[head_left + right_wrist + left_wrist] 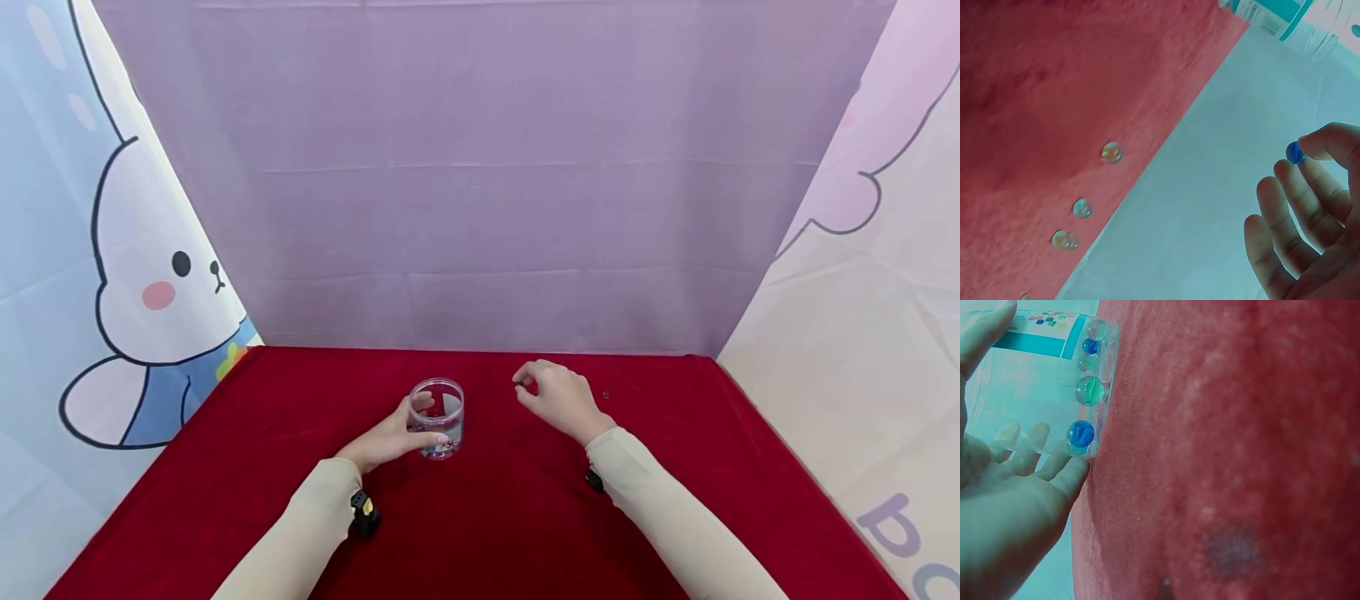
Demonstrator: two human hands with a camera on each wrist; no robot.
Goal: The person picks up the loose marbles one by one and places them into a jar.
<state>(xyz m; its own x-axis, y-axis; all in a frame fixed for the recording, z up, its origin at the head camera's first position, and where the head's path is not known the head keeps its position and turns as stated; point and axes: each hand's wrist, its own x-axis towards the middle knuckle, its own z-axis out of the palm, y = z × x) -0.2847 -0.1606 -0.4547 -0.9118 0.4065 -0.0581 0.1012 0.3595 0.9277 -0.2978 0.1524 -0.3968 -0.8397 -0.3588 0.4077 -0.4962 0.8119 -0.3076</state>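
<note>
My left hand [386, 442] grips a clear plastic jar [437, 417] standing upright on the red cloth, thumb in front and fingers behind. The jar's rim shows no lid. Several glass marbles, among them a blue one [1081, 434] and a green-swirled one [1090, 390], lie at its bottom in the left wrist view. Right of the jar and raised off the cloth, my right hand [558, 402] pinches a blue marble [1295, 153] between thumb and forefinger. The other fingers are loosely bent. In the head view that marble is mostly hidden by the fingers.
Several loose marbles lie on the cloth beyond the right hand, including an orange-tinted one [1112, 152] and a greenish one [1082, 208]. Red cloth [480, 533] covers the table. A purple curtain [480, 183] hangs behind, with printed sheets at both sides.
</note>
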